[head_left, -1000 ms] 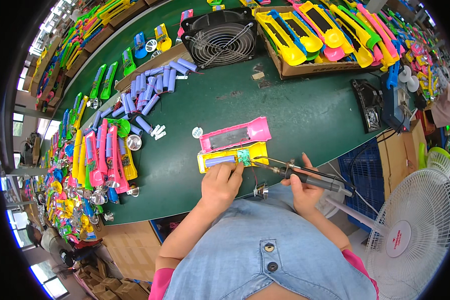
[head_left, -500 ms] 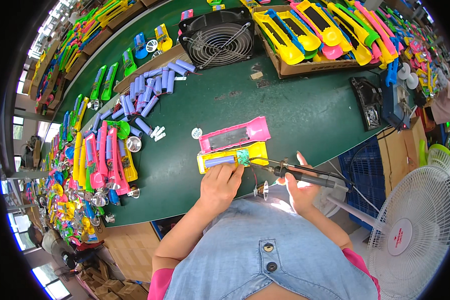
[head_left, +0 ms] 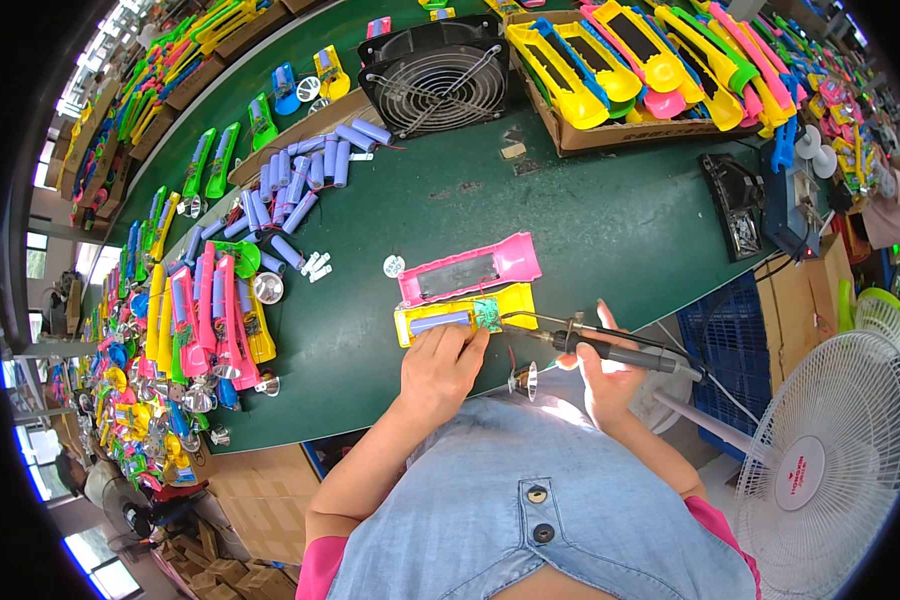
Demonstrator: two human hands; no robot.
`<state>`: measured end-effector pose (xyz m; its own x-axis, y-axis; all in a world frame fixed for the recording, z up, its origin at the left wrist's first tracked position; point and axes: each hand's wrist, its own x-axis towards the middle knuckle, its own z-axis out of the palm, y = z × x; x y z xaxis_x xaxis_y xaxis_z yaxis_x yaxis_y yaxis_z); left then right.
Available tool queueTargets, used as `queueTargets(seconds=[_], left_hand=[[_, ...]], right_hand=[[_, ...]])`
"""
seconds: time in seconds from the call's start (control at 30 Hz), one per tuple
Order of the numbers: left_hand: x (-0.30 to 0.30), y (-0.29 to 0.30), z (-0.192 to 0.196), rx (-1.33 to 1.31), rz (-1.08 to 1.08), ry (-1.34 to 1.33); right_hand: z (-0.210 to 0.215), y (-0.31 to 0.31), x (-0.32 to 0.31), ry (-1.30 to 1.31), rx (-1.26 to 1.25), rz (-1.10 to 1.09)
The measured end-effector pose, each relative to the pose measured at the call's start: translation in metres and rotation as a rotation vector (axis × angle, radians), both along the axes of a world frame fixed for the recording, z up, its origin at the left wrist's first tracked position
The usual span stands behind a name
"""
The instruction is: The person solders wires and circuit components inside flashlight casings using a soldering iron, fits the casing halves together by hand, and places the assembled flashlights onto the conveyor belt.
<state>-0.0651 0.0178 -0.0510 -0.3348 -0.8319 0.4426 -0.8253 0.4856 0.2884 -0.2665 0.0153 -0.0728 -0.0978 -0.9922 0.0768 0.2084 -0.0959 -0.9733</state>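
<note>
A yellow plastic flashlight casing lies on the green table in front of me, with a purple battery cell and a small green circuit board in it. My left hand rests at the casing's near edge, its thumb and fingers closed together beside the board; what they pinch is hidden. In my right hand is a soldering iron with a thin curved feed tube, its tip pointing at the board. A pink casing lies just beyond. Near the table's edge sits a small reflector beside a red wire.
Purple battery cells are heaped at the left, near casings with reflectors. A black square fan stands at the back. A cardboard box of colourful casings is at back right. A white fan stands at right.
The soldering iron and my right hand have shifted very slightly, and the tip sits a little differently at the board. My left hand stays in place.
</note>
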Motion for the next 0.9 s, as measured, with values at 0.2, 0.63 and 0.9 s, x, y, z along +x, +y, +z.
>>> queueTargets(seconds=[0.2,0.63,0.9], left_hand=[[-0.006,0.003,-0.002,-0.013,0.056,-0.014],[0.059,-0.068,-0.001,0.355,0.455,-0.106],[0.044,0.017,-0.019,0.132,0.145,0.45]], right_hand=[[-0.005,-0.01,-0.011,0.025,-0.122,-0.057],[-0.026,-0.036,-0.054,0.337,-0.363,-0.265],[-0.021,-0.052,-0.076,0.625,-0.511,-0.411]])
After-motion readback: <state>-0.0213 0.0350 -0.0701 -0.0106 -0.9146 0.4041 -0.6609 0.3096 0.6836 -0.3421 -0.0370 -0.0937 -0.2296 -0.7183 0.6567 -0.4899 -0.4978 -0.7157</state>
